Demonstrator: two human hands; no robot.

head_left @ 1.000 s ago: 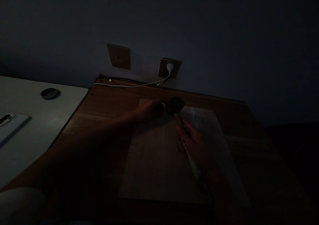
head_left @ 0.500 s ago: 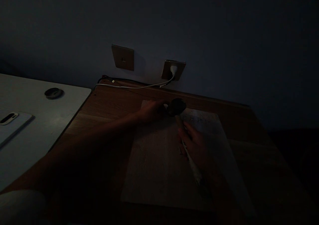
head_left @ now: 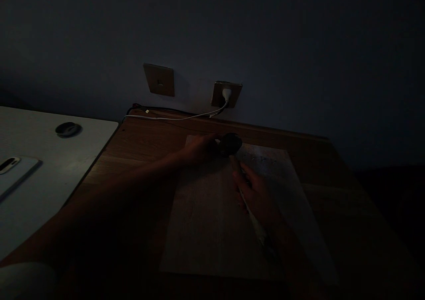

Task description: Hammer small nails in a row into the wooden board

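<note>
In dim light, my right hand (head_left: 255, 194) is wrapped round the pale handle of a mallet (head_left: 230, 144) with a dark, rounded head. The mallet slants over a wooden board (head_left: 206, 229), its head above the board's far side. Just left of that head is my left hand (head_left: 201, 148), resting by the board's far left corner with the fingers curled together. The mallet head and the dark hide its fingertips, and what they hold cannot be made out. Several small, thin marks or nails (head_left: 263, 159) run along the board's far edge, right of the mallet head.
The board lies on a brown wooden table (head_left: 116, 158) against the wall. A white cable (head_left: 179, 117) runs along the back to a plug in a wall socket (head_left: 219, 94). On the left, a white table (head_left: 89, 136) bears a dark round dish (head_left: 66, 129) and a phone-like object (head_left: 9, 163).
The view has shifted slightly, so most things appear a little further left. The mallet head has moved slightly left over the board. Both hands keep their hold.
</note>
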